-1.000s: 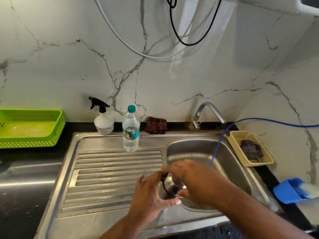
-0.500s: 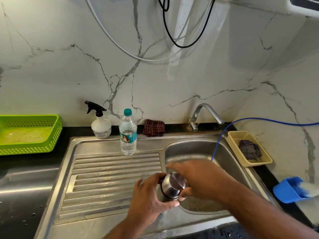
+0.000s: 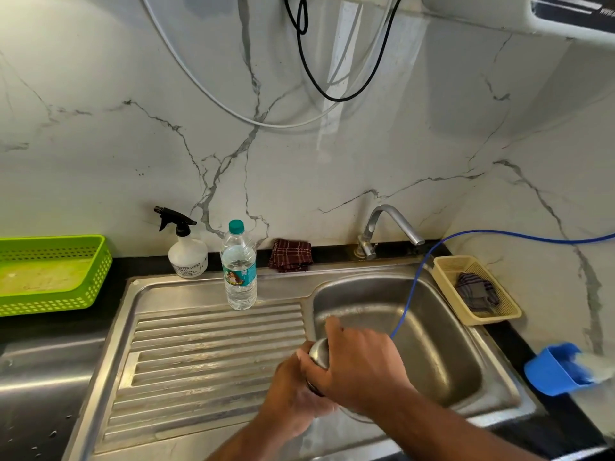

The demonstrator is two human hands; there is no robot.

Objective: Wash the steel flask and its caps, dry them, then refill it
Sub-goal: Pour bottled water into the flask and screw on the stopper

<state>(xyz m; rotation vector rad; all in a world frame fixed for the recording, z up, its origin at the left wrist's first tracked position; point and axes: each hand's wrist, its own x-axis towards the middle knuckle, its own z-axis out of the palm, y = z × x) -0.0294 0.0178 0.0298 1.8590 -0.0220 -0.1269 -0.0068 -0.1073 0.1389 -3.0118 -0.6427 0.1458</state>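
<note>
The steel flask point(image 3: 317, 354) is almost hidden between my hands, over the front left rim of the sink basin point(image 3: 432, 327); only a rounded steel patch of its top shows. My left hand point(image 3: 293, 390) grips the flask's body from the left and below. My right hand point(image 3: 359, 367) is wrapped over the flask's cap end from the right, fingers curled round it. The caps cannot be told apart from the body.
A plastic water bottle point(image 3: 239, 267) stands on the ribbed drainboard point(image 3: 206, 354). Behind are a spray bottle point(image 3: 187, 251), a checked cloth point(image 3: 291, 255) and the tap point(image 3: 389, 227). A blue hose point(image 3: 412, 294) drops into the basin. Green basket point(image 3: 50, 277) left; beige basket point(image 3: 476, 291) and blue scoop point(image 3: 552, 371) right.
My right hand has closed further over the flask's top, covering most of the steel that showed before. The flask stays at the basin's front left rim.
</note>
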